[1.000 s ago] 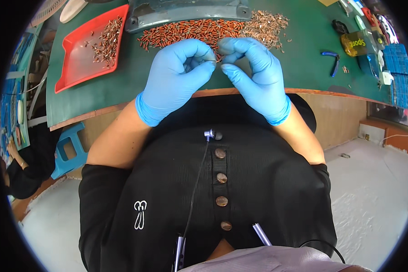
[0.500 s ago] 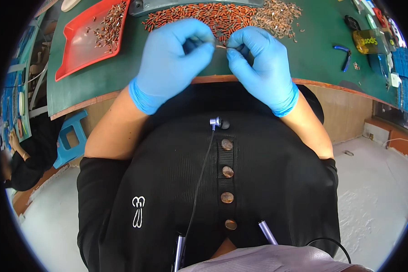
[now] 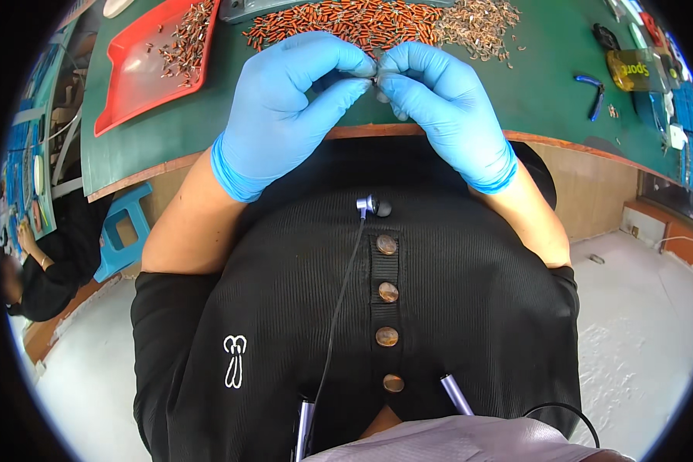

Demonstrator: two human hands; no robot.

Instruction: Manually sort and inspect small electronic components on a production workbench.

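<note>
Both hands wear blue gloves and meet at the near edge of a green work mat [image 3: 547,92]. My left hand [image 3: 292,100] and my right hand [image 3: 439,108] pinch one small metal part [image 3: 376,76] between their fingertips; the part is mostly hidden by the fingers. Just beyond the hands lies a long heap of orange-red small parts [image 3: 339,19], with a heap of brownish metal pieces [image 3: 477,19] to its right.
A red tray [image 3: 131,85] with several small metal pieces sits at the left on the mat. Blue-handled pliers [image 3: 593,96] and a yellow-labelled box [image 3: 639,69] lie at the right. Another person in black [image 3: 46,262] sits low at the far left beside a blue stool [image 3: 119,231].
The view has tilted down, so the table has slid up and less of it shows. Both hands stay together at the mat's edge, pinching the small part.
</note>
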